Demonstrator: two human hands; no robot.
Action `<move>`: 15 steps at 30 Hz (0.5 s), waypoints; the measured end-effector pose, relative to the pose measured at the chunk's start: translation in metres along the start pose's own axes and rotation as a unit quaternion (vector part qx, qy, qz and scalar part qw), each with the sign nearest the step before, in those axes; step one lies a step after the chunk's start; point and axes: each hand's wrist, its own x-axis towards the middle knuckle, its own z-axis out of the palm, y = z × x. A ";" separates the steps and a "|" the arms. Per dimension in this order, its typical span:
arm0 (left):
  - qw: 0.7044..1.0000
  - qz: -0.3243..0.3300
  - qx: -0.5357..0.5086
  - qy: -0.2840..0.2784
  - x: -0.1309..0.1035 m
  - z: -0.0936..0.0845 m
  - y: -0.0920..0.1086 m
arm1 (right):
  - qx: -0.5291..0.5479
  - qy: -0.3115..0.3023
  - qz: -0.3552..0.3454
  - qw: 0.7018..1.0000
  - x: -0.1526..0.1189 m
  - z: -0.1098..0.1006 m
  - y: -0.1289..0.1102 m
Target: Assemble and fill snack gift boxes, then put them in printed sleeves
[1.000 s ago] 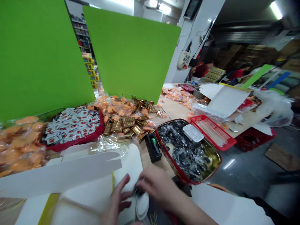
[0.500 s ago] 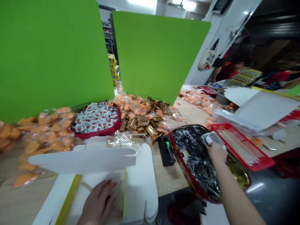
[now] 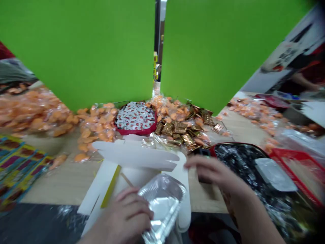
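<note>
My left hand (image 3: 129, 214) is closed on the left edge of a silver foil tray (image 3: 162, 206), tilted above a white cardboard box (image 3: 135, 154) with its flaps spread. A thin stick (image 3: 126, 179) lies in the box. To the right, my right hand (image 3: 219, 173) is blurred, its fingers stretched toward the box and nothing visible in them. Beneath it, partly hidden, is a black tape dispenser (image 3: 203, 179). A dark red-rimmed tin (image 3: 235, 156) of black plastic-wrapped pieces is beside my right forearm, with a pale silvery rectangular piece (image 3: 275, 174) on top.
Behind the box are a red tray of white sachets (image 3: 137, 117), gold-wrapped packets (image 3: 180, 130) and bagged orange pieces (image 3: 98, 123). Green panels (image 3: 101, 51) stand at the back. Colourful boxes (image 3: 20, 166) lie left, a red basket (image 3: 299, 173) right.
My view has swung left. My right hand has come back from the tin toward the box. The foil tray is now in my left hand, which earlier lay over the box.
</note>
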 end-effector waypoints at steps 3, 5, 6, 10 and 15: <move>0.993 -0.093 0.072 0.003 -0.040 0.006 -0.042 | -0.148 0.245 0.299 0.910 0.061 -0.010 0.076; 0.983 -0.132 0.126 -0.004 -0.058 0.020 -0.061 | -0.173 0.279 0.371 0.869 0.091 -0.003 0.115; 0.978 -0.149 0.148 -0.015 -0.063 0.029 -0.066 | -0.171 0.282 0.383 0.863 0.100 0.003 0.128; 0.968 -0.187 0.166 -0.032 -0.067 0.057 -0.065 | -0.169 0.330 0.383 0.846 0.098 0.017 0.135; 0.980 -0.168 0.102 -0.022 -0.080 0.058 -0.058 | -0.148 0.513 0.334 0.777 0.035 0.003 0.074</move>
